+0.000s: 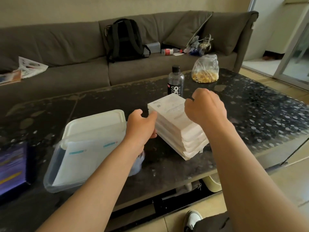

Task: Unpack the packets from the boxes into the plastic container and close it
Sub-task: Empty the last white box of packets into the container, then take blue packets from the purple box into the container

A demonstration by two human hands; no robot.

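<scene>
The stack of boxes (173, 124) stood on the table (250, 114), toward its near edge. The left hand (141, 126) gripped the stack's left side, seemingly to steady it. The right hand (205, 108) curled over the top box's far right corner; whether it grasped anything, I couldn't tell. The plastic container (50, 173) sat near-left with packets (87, 158) inside and its lid (93, 124) propped on the far rim, leaving it open for loading.

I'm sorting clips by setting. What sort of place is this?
Most likely a home living room: a long grey sofa with a backpack on it stands behind a low dark coffee table.
</scene>
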